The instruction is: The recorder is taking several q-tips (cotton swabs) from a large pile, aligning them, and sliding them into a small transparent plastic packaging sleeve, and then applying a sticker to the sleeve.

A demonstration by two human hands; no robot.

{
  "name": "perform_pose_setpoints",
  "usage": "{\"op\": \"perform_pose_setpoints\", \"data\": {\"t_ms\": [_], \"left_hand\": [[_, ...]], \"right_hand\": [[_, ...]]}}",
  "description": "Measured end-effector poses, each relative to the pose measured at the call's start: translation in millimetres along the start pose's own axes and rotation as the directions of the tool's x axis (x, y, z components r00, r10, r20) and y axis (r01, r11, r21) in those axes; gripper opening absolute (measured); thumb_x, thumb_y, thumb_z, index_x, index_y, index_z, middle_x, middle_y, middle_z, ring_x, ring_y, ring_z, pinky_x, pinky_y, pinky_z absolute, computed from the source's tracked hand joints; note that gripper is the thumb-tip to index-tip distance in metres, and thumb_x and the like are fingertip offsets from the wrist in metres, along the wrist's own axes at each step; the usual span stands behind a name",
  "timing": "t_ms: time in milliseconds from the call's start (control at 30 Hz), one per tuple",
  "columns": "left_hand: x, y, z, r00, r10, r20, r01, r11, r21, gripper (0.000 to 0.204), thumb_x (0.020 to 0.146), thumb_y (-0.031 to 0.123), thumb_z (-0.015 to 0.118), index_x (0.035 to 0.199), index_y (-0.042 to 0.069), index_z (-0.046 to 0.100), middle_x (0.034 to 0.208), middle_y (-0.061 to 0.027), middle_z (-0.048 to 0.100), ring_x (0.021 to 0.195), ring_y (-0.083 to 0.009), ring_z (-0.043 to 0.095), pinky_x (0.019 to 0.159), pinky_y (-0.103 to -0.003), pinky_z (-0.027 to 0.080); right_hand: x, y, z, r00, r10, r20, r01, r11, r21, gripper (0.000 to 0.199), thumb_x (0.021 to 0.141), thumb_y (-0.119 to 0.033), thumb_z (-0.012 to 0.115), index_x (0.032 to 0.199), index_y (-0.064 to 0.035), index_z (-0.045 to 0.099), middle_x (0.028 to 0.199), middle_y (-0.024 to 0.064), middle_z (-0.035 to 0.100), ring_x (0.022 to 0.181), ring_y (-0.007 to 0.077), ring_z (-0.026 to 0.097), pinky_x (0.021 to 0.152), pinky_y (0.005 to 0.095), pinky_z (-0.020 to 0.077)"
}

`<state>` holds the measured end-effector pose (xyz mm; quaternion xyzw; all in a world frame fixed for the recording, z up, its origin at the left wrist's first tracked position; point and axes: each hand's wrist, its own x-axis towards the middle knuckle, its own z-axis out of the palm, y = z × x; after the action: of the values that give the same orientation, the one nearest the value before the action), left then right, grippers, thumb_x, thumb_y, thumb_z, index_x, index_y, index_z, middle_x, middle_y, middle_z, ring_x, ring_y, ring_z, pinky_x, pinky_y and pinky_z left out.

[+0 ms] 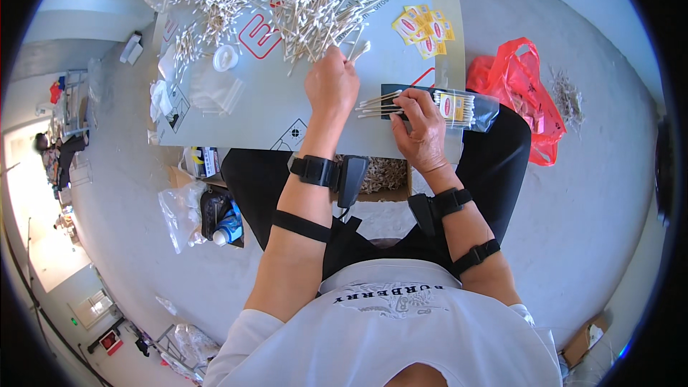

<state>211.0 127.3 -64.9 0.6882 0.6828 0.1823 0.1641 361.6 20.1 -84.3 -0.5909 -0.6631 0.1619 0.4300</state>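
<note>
The right hand pinches loose cotton swabs at the clear bag's left end. Farther left of the bag, the left hand curls at the swab pile, its grip unclear. Yellow cards lie beyond the bag.

Large red letters, a red outlined mark, lines of small grey print and black target-like symbols stand on the grey sheet covering the table. The yellow label cards and the yellow label in the clear pouch carry a red emblem with print too small to make out. Black capitals run across the white shirt, beside a grey drawing.
</note>
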Motion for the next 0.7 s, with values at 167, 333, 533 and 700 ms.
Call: {"op": "perform_pose_setpoints", "data": {"t_ms": [167, 333, 533, 700], "left_hand": [[-6, -6, 0, 0.997, 0.051, -0.058, -0.054, 0.998, -0.038, 0.008, 0.086, 0.012, 0.061, 0.085, 0.005, 0.059, 0.074, -0.0183, 0.068, 0.074, -0.0397, 0.067, 0.066, -0.05, 0.05], [-13, 2, -7, 0.979, 0.17, 0.114, -0.176, 0.983, 0.044, 0.009, 0.088, 0.015, 0.06, 0.088, 0.007, 0.057, 0.072, -0.0166, 0.067, 0.071, -0.0397, 0.066, 0.063, -0.05, 0.05], [-11, -1, -4, 0.994, 0.105, 0.018, -0.105, 0.994, -0.017, 0.009, 0.087, 0.014, 0.062, 0.092, 0.007, 0.058, 0.072, -0.017, 0.067, 0.071, -0.04, 0.066, 0.063, -0.051, 0.05], [-3, 1, -7, 0.994, 0.111, -0.003, -0.111, 0.993, -0.049, 0.009, 0.085, 0.013, 0.065, 0.09, 0.008, 0.06, 0.075, -0.0163, 0.067, 0.075, -0.0394, 0.066, 0.065, -0.049, 0.05]], "right_hand": [[0, 0, 0, 1.0, 0.004, 0.004, -0.004, 1.0, 0.003, 0.028, 0.071, -0.001, 0.069, 0.098, -0.0034, 0.062, 0.103, 0.0124, 0.06, 0.091, 0.033, 0.062, 0.079, 0.0422, 0.0523], [0, 1, 0, 1.0, 0.012, 0.004, -0.012, 1.0, -0.004, 0.027, 0.072, -0.001, 0.069, 0.097, -0.0035, 0.062, 0.102, 0.0118, 0.06, 0.091, 0.0327, 0.062, 0.079, 0.0419, 0.0524], [1, -1, 0, 1.0, 0.007, -0.002, -0.007, 1.0, 0.003, 0.026, 0.071, -0.001, 0.07, 0.096, -0.0035, 0.062, 0.102, 0.0114, 0.06, 0.09, 0.0324, 0.062, 0.078, 0.0416, 0.0523], [0, 1, 0, 1.0, 0.006, -0.002, -0.006, 1.0, 0.005, 0.026, 0.071, -0.001, 0.069, 0.096, -0.0035, 0.062, 0.101, 0.0113, 0.06, 0.09, 0.0323, 0.062, 0.078, 0.0414, 0.0522]]}}
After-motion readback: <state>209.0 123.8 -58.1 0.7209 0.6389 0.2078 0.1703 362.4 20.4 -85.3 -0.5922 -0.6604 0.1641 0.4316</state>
